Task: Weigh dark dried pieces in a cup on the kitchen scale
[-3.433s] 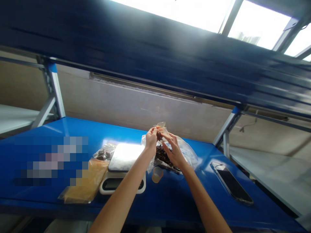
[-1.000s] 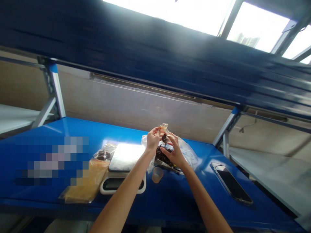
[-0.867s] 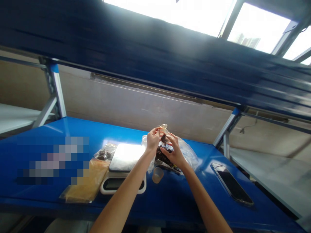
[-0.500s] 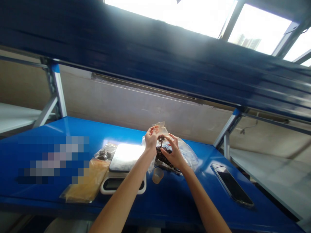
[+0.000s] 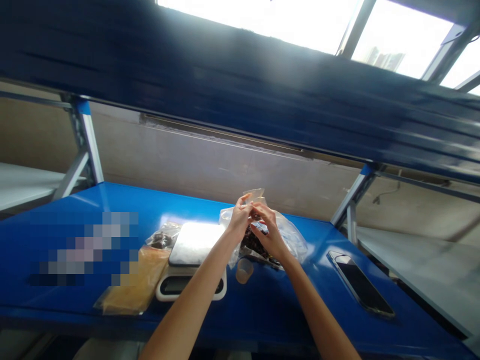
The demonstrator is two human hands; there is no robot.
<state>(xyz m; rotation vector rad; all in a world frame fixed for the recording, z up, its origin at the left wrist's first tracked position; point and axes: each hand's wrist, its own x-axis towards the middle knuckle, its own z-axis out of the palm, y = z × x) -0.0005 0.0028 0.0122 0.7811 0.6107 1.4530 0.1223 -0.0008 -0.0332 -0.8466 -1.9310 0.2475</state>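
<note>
A small clear plastic bag [image 5: 255,194] with dark dried pieces in its lower part is up between my hands. My left hand [image 5: 240,220] pinches it near the top on the left side. Curved around the bag from the right is my right hand [image 5: 269,230], its fingertips against the plastic close to my left fingers; its thumb sits lower. Below both hands, a large open clear bag [image 5: 290,237] lies on the table with a heap of dark dried pieces [image 5: 253,242] in it. A small translucent cup [image 5: 244,271] stands in front of that bag.
Left of my hands is a white kitchen scale [image 5: 195,245] with a metal plate. Beside it lie a stack of yellowish bags [image 5: 137,282] and a filled small bag [image 5: 163,237]. A phone [image 5: 362,285] rests on the blue table [image 5: 300,320] at right. A blue shelf [image 5: 225,90] spans overhead.
My right hand has moved left and its fingers have closed in on the small bag, now covering most of its dark contents. My left hand has shifted slightly right.
</note>
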